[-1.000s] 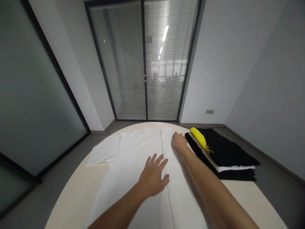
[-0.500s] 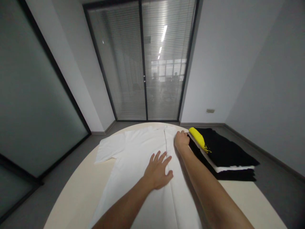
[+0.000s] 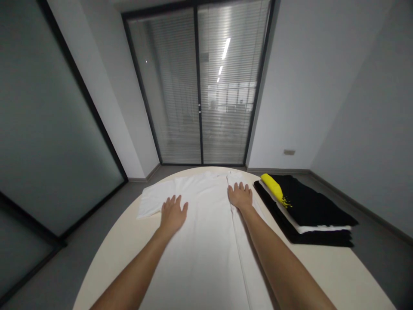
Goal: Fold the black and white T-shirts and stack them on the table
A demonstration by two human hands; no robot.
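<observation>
A white shirt (image 3: 203,241) lies spread on the round table, one sleeve out to the left and its right side folded inward in a long strip. My left hand (image 3: 173,214) is flat near the base of that sleeve, at the shirt's left edge, fingers apart. On the upper part of the folded strip rests my right hand (image 3: 240,196), palm down with its fingers a little spread. Neither hand grips the cloth.
A stack of folded black garments (image 3: 316,206), with a white layer and a yellow piece (image 3: 272,186), lies at the right of the cream table (image 3: 109,245). Beyond the table stand a glass partition with blinds (image 3: 226,129) and grey walls.
My left hand has moved left from the middle of the shirt to its left edge. My right hand has let go of the right edge and come inward, flat on the folded strip.
</observation>
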